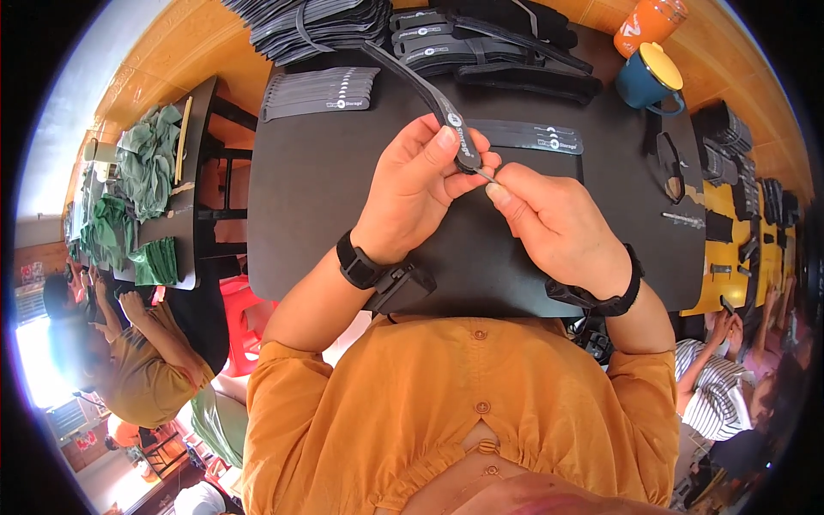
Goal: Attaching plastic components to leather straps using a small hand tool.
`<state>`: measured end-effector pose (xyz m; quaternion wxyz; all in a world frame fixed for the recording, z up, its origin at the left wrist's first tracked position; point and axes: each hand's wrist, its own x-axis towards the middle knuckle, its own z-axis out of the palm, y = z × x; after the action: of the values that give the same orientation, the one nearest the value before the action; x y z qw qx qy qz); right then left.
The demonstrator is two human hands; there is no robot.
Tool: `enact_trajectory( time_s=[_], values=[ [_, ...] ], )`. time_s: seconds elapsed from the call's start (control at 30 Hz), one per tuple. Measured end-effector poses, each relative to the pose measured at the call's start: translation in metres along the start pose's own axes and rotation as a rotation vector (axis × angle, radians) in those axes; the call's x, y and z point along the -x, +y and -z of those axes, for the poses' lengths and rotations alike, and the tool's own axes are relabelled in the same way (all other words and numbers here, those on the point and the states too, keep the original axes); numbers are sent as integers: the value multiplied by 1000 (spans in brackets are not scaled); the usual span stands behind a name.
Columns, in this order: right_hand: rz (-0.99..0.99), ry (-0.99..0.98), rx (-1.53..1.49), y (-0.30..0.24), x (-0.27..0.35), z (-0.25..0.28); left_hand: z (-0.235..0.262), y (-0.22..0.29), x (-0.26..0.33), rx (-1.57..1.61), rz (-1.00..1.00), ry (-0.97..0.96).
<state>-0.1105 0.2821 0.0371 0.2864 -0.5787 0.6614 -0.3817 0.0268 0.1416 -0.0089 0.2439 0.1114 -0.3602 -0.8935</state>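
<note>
Over the middle of the dark table, my left hand grips a long black strap near its rounded near end, thumb on top. The strap's other end runs up to the far left, toward the strap pile. My right hand pinches a thin metal tool between thumb and forefinger. Its tip meets the strap's near end; the rest is hidden in my fingers, so its exact kind does not show. Just beyond my hands lies a small fanned stack of grey-black straps.
A tied strap bundle, a flat strap stack and more black straps line the far side. At the far right stand a blue mug with a yellow lid and an orange container. People work at side tables.
</note>
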Motion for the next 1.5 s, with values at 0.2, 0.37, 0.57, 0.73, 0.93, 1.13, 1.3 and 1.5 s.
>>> enact_trajectory(
  time_s=[0.2,0.37,0.57,0.73,0.93,1.13,1.3,1.5],
  values=[
    [37,69,-36,2,-1,-4,-5,-6,2,42,-31,37],
    [18,55,-37,2,-2,-3,-6,-5,2,27,-52,34],
    [4,66,14,1,-2,-4,-6,2,0,-37,-52,57],
    [-72,169,-58,-10,-4,0,-5,10,0,-72,-53,27],
    [87,89,-246,0,-3,-4,-6,8,3,-80,-63,45],
    [-112,-40,-388,-2,-6,-5,-8,7,5,-159,-66,110],
    [-115,19,-463,-1,-7,-7,-10,9,3,-173,-72,116],
    [-8,124,-448,-7,-3,0,-15,17,8,-328,-115,80]
  ],
)
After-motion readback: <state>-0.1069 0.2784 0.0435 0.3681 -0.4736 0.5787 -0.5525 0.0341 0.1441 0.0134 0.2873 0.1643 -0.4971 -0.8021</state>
